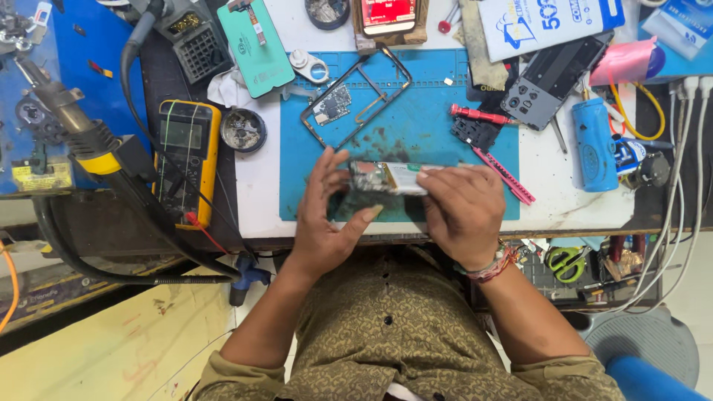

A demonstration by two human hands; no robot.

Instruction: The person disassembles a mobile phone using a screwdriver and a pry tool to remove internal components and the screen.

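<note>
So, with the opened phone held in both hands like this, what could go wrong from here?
1. The opened phone is held above the blue mat between the left hand and right hand; if the grip slips, it may fall and its exposed board could be damaged.
2. The phone frame and red screwdriver lie close behind; a hand moving back could knock them.

Both bare forearms reach forward; the left hand (324, 212) and right hand (462, 210) face each other, fingers (327, 167) curled inward in a grip.
</note>
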